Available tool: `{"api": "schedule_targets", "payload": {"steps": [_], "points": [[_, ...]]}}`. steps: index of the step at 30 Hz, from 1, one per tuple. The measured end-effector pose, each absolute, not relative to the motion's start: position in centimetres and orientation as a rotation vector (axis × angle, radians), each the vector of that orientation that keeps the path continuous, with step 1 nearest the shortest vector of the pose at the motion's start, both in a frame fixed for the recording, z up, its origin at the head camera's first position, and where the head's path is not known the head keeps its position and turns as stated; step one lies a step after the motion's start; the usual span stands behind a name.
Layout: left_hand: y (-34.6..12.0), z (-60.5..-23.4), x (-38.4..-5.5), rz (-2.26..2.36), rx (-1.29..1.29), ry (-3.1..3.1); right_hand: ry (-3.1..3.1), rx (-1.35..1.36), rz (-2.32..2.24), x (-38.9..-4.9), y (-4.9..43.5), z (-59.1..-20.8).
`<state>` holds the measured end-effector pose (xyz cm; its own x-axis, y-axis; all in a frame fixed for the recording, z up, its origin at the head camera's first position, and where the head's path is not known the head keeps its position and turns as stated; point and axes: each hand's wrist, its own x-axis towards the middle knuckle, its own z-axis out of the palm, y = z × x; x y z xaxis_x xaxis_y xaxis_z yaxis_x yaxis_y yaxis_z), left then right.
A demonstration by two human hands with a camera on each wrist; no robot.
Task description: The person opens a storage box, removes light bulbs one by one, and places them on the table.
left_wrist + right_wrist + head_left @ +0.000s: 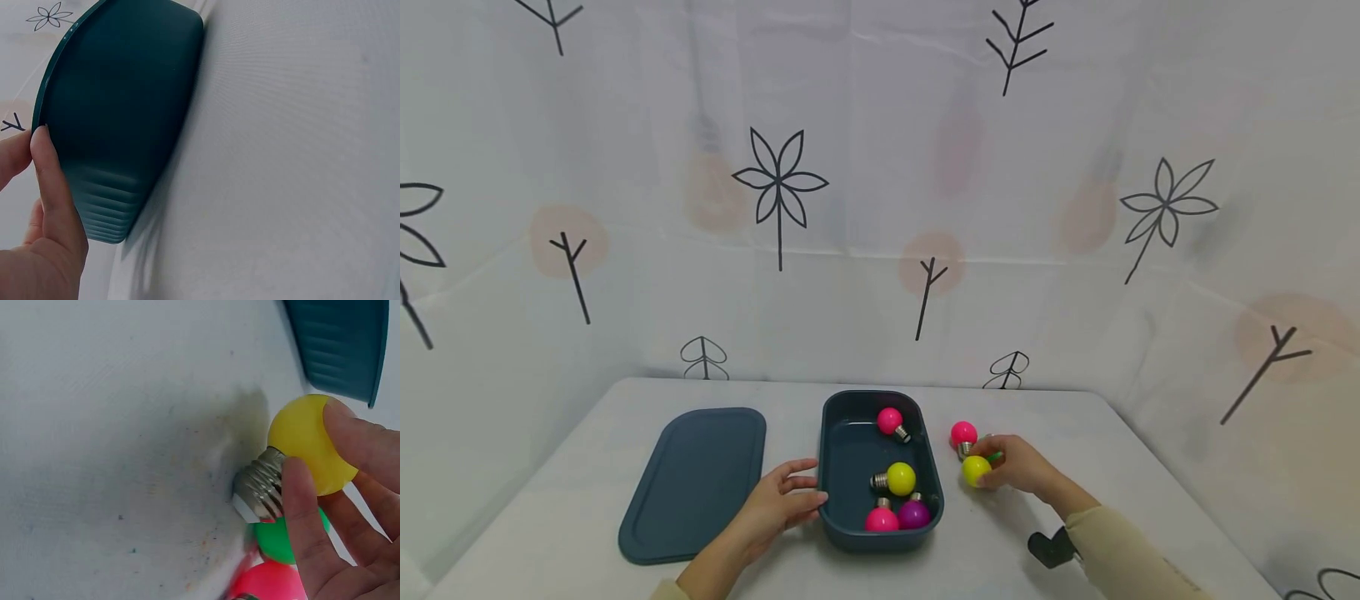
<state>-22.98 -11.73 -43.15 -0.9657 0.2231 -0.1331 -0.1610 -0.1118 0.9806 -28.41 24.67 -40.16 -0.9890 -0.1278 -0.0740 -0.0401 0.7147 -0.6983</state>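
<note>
On the bench (985, 575), a dark blue bin (880, 542) stands near the middle of the far edge. The left hand (778, 508) has its fingers spread loosely, touching the bin's left rim toward its near corner.

The right hand (1015, 465) pinches a yellow bulb (976, 472) between thumb and finger, to the right of the bin, between it and the bench's right edge; the right wrist view shows its metal base clear of the fingertips' grip on the globe. Whether this bulb touches the bench is hard to tell. A green bulb (275, 540) shows partly behind it, and a pink bulb (964, 434) lies just beyond, toward the far right corner.

Inside the bin, another pink bulb (890, 420) lies toward the far right corner, a second yellow bulb (901, 479) at mid-length with its base pointing left, a third pink bulb (882, 520) by the near wall, and a purple bulb (913, 514) in the near right corner. A flat lid (700, 483) lies toward the bench's left edge.
</note>
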Motion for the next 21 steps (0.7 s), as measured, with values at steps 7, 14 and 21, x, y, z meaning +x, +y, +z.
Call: {"api": "schedule_targets", "payload": {"steps": [7, 14, 21], "points": [[-11.64, -43.14, -22.98, 2.161, 0.066, 1.907, 2.823, -0.121, -1.11, -28.51, 24.66, -40.62], [-11.67, -43.12, -22.99, 2.163, 0.059, 1.902, 2.817, -0.114, -1.092, -28.67, 24.3, -40.85], [-11.68, -43.13, -22.99, 2.162, 0.055, 1.905, 2.84, -0.112, -1.037, -28.63, 23.76, -40.81]]}}
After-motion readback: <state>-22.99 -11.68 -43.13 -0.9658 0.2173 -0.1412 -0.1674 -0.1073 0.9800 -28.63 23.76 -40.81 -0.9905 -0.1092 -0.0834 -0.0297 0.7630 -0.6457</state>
